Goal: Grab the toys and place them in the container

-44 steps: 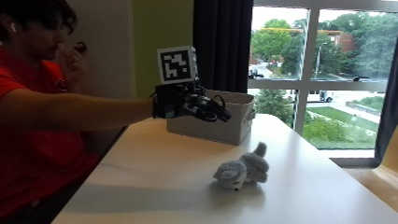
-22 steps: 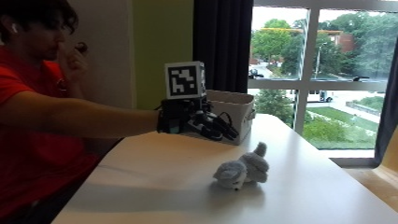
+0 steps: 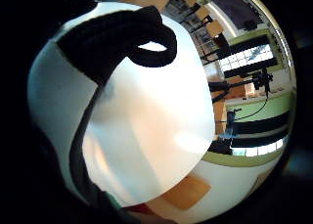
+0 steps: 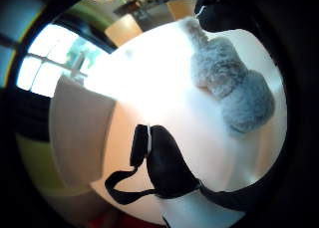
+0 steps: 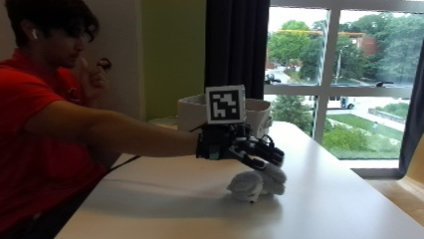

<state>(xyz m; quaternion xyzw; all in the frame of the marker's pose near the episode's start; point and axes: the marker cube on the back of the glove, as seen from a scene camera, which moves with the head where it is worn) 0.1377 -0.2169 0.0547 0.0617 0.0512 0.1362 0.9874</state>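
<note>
One grey plush toy (image 5: pixel 257 181) lies on the white table (image 5: pixel 344 199), and my gloved right hand (image 5: pixel 246 149) hangs over it, reaching in from the toy's 9 o'clock side in the outside view. The fingers (image 5: pixel 268 154) slope down over the toy's top; whether they touch it I cannot tell. I see them spread and only slightly bent, closed on nothing. In the thumb-side palm view the toy (image 4: pixel 230 86) shows as a row of fuzzy lobes, its long axis running flat along the tabletop (image 4: pixel 149 93); which end is the head I cannot tell. A fingertip (image 4: pixel 219 11) sits just past one end of it.

The white container (image 5: pixel 255 112) stands behind the hand, at the toy's 12 o'clock in the outside view, well apart from it and near the table's far edge by the window (image 5: pixel 344 74). Bare tabletop spreads from the toy's 3 o'clock round to its 6 o'clock, out to the near and right edges. The little-finger-side palm view shows plain tabletop (image 3: pixel 146 136) beneath the palm.

The person's bare other hand (image 5: pixel 93 79) is raised near the face.
</note>
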